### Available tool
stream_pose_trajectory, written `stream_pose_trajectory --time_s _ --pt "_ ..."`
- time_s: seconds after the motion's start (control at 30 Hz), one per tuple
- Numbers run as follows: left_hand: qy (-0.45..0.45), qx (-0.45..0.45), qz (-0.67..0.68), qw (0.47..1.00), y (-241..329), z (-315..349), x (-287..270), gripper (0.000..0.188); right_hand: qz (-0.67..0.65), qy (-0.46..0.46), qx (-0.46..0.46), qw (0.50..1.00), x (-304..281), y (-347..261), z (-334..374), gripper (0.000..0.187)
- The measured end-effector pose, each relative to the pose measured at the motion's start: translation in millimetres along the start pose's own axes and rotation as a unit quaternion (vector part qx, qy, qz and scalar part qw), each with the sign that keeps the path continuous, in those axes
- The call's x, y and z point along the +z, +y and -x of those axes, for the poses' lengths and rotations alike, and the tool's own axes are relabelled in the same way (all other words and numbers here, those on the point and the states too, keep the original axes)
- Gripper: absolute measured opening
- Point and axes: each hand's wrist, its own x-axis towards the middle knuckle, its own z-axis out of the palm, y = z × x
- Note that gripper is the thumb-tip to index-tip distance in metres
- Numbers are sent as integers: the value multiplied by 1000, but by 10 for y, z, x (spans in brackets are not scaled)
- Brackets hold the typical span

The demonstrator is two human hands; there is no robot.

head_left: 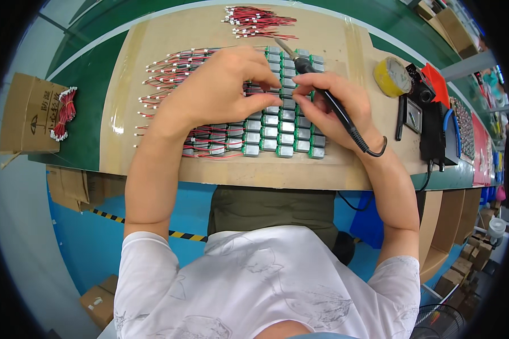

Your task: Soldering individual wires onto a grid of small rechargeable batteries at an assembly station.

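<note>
Right hand (pixel 353 101) is closed around a black, pen-shaped soldering iron (pixel 304 66); whether the left hand (pixel 223 85) pinches something, I cannot tell. Below lie green-edged grey rectangular blocks (pixel 286 139): left ones have red-black wires (pixel 178 66), right columns seem unfinished.

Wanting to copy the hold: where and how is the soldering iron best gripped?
I'd grip the soldering iron by its black handle, coming from the near right: it slopes that way, long and slim, while the bare metal tip points away leftward and may be hot. The cord leaves the near end.
</note>
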Motion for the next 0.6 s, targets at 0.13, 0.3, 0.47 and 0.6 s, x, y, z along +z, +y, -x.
stream_pose_trajectory --time_s 0.13,0.3,0.47,0.6 --pt "-39 -25 38 998 36 -13 49 12 -25 -3 -22 999 -4 49 47 42" --pt "-20 -69 68 995 31 -4 32 9 -99 17 69 992 -53 -6 79 46" --pt "-21 -82 72 994 9 -3 58 11 -110 15 109 988 -77 30 101 44" --pt "-16 -55 66 996 20 -6 67 15 -117 44 89 988 -7 9 85 37"
